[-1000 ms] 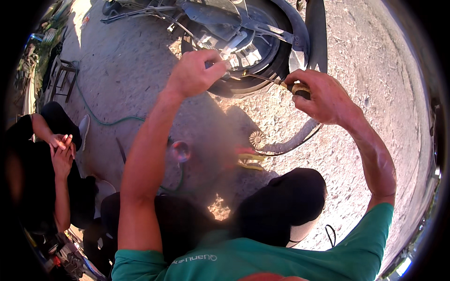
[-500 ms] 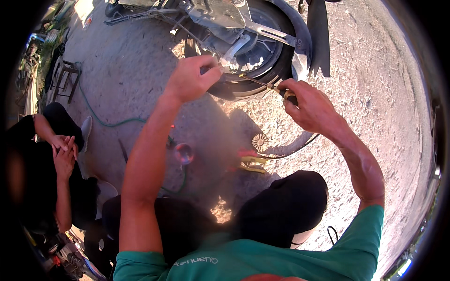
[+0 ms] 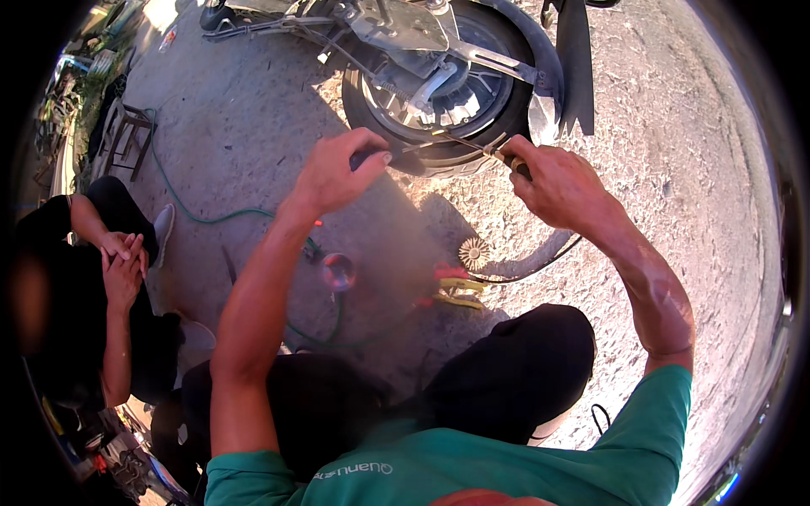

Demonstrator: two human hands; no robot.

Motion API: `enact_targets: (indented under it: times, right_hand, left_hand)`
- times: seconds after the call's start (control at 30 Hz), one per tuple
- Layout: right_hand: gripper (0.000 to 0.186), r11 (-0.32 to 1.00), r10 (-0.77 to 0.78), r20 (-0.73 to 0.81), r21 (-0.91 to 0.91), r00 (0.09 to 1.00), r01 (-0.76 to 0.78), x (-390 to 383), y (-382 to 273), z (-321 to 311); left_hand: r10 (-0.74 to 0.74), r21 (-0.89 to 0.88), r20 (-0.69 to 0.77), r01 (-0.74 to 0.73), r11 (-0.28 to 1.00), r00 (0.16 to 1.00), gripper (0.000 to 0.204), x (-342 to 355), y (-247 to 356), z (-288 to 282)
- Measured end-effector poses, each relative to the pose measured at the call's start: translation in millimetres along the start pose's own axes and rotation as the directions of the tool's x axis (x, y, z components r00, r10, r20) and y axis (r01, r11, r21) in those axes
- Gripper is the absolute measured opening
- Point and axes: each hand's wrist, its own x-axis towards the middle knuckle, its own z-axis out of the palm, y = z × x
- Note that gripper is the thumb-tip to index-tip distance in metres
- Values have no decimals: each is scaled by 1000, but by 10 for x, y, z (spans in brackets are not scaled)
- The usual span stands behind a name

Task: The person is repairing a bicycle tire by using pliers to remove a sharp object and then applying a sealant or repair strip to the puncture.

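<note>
A motorcycle wheel with a black tyre (image 3: 354, 110) and a finned metal hub (image 3: 460, 108) lies at the top of the view. My left hand (image 3: 337, 171) is closed round a dark-handled tool (image 3: 363, 158), near the tyre's lower left edge. A thin metal shaft (image 3: 418, 147) shows between that hand and the tyre, partly smeared. In my right hand (image 3: 553, 181) is a screwdriver-like tool (image 3: 491, 152) with a dark handle. Its slender shaft points left across the tyre to the rim, where a small yellow piece (image 3: 438, 132) shows.
Pliers-like yellow-handled tools (image 3: 460, 292) and a round ridged metal part (image 3: 474, 253) lie on the ground before my knees. A green hose (image 3: 215, 221) crosses the ground near a small stool (image 3: 133, 139). Another person's clasped hands (image 3: 124, 255) are at the left.
My left hand has drawn back from the wheel, down in the picture, still closed round its tool. My right hand has barely moved. The whole view has shifted slightly.
</note>
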Motion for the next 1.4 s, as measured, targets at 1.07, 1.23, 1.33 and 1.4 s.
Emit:
enact_targets:
  times: [1.07,1.23,1.33,1.4]
  right_hand:
    - [33,992,-112,-205,-84,972,96,-165,37,277]
    - [34,992,-41,-156,109,987,58,-104,0,217]
    - [35,935,78,2,348,997,-74,-68,-52,93]
    - [41,908,96,36,407,995,-102,-61,-62,93]
  left_hand:
    - [-373,-108,-283,357,928,884,26,451,1,1243]
    - [-367,-96,-325,356,930,872,23,443,61,1292]
    - [-310,-43,-371,317,947,875,22,430,-36,1329]
    - [-260,-10,-400,279,960,879,21,431,-130,1366]
